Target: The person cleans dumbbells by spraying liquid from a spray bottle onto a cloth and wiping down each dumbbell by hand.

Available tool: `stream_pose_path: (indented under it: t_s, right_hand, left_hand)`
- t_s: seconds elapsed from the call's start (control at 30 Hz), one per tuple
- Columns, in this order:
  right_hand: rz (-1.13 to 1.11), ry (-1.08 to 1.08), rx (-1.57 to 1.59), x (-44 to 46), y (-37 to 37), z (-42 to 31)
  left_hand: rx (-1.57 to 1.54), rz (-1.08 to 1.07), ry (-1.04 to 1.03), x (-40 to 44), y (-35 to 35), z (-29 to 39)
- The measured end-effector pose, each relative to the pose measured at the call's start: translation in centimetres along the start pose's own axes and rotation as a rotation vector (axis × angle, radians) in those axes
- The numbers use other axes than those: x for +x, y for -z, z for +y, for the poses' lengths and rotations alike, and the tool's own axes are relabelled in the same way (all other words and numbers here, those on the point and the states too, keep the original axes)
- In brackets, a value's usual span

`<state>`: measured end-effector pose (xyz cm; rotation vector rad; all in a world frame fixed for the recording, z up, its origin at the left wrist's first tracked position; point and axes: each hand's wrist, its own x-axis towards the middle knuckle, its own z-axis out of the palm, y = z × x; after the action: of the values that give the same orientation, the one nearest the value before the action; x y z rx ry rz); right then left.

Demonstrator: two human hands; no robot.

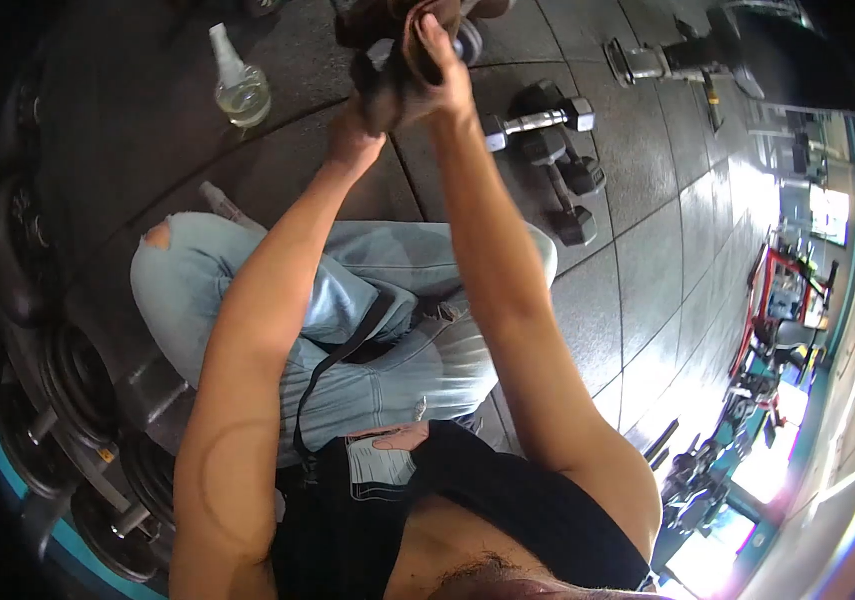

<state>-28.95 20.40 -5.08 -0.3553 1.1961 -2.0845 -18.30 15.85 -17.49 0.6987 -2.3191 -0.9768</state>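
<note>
My right hand [445, 85], at the top of the view, is closed on a brown cloth [418, 35], its thumb stretched along the fabric. The cloth lies against a dark dumbbell [380, 95], which is partly hidden and blurred. Below and to the left, my left hand [356, 145] is closed at the near end of this dumbbell, with its fingers mostly out of sight. Both arms reach forward over my crossed legs in light jeans [208, 260].
A spray bottle with clear liquid [244, 100] stands on the dark tiled floor [638, 240] to the left. Several dumbbells [553, 120] lie to the right. Weight plates [78, 380] line the left edge. A bench frame [678, 62] stands at upper right.
</note>
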Motion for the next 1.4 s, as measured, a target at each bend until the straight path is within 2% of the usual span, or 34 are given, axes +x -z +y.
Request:
stream_pose_path:
  t_s: [0.07,0.1,0.13,0.2,0.27,0.33,0.37,0.4,0.43,0.47,0.53,0.6,0.67,0.73,0.83,0.93,1.07,1.13,1.17,1.2,1.27,1.4]
  right_hand:
    - [0.222,0.111,-0.040,-3.7,-0.6,1.4]
    - [0.334,0.171,-0.220,-5.4,-1.2,1.4]
    - [0.349,0.216,-0.446,-7.2,-1.6,0.6]
    - [0.341,0.349,-0.704,-9.6,-1.7,-1.1]
    - [0.279,0.274,-0.395,-10.5,0.7,-2.7]
    - [0.334,0.267,0.046,-10.4,3.5,-4.6]
    - [0.415,0.294,0.080,-10.4,5.7,-5.8]
    - [0.497,0.314,0.117,-10.6,8.2,-7.0]
    - [0.552,0.429,0.193,-10.8,10.3,-8.5]
    - [0.600,0.551,0.265,-11.0,12.3,-10.2]
    - [0.652,0.737,0.384,-12.3,17.2,-12.5]
    - [0.729,0.807,0.476,-14.4,21.2,-13.6]
    - [0.746,0.881,0.478,-15.8,22.4,-14.0]
    - [0.734,0.891,0.478,-15.9,22.9,-13.9]
    - [0.770,0.919,0.478,-15.2,22.8,-13.9]
    - [0.878,0.825,0.464,-16.1,23.9,-13.5]
    - [0.912,0.829,0.509,-16.5,23.5,-14.4]
    - [0.905,0.822,0.509,-16.0,23.4,-14.0]
    - [0.887,0.815,0.517,-15.8,23.3,-14.0]
    - [0.902,0.805,0.497,-15.6,23.3,-13.8]
    - [0.873,0.811,0.514,-15.5,23.2,-13.8]
    - [0.896,0.760,0.522,-15.9,23.2,-13.5]
  left_hand:
    - [0.057,-0.078,-0.073,-0.1,1.1,1.3]
    - [-0.569,-0.143,0.039,0.7,2.1,2.8]
    - [-1.186,-0.218,0.175,1.5,2.3,3.8]
    - [-0.876,-0.338,-0.188,1.3,-1.5,-4.5]
    - [-0.164,-0.037,-0.164,0.7,-2.5,-7.2]
    - [-0.208,-0.174,0.006,2.1,0.3,-2.3]
    - [-0.186,-0.211,-0.029,2.3,0.5,-1.8]
    - [-0.135,-0.165,-0.197,2.5,0.9,-1.8]
    - [-0.089,-0.114,-0.368,2.6,1.2,-1.5]
    - [-0.074,-0.140,-0.406,2.7,1.5,-1.0]
    - [0.290,-0.241,-0.468,2.3,2.4,-0.1]
    - [0.301,-0.327,-0.490,2.1,2.4,4.7]
    - [0.174,-0.535,-0.361,1.5,1.9,9.1]
    - [0.128,-0.585,-0.427,1.1,0.2,13.7]
    - [0.168,-0.681,-0.419,1.4,-4.3,16.9]
    - [0.188,-0.706,-0.385,1.8,-8.7,19.8]
    - [0.353,-0.621,-0.442,2.3,-13.3,21.8]
    - [0.456,-0.687,-0.562,1.7,-15.5,20.6]
    - [0.507,-0.770,-0.362,1.2,-14.7,23.3]
    - [0.516,-0.703,-0.478,0.5,-16.1,22.5]
    - [0.493,-0.666,-0.343,-0.3,-17.5,21.9]
    - [0.386,-0.691,-0.367,-0.2,-16.7,21.7]
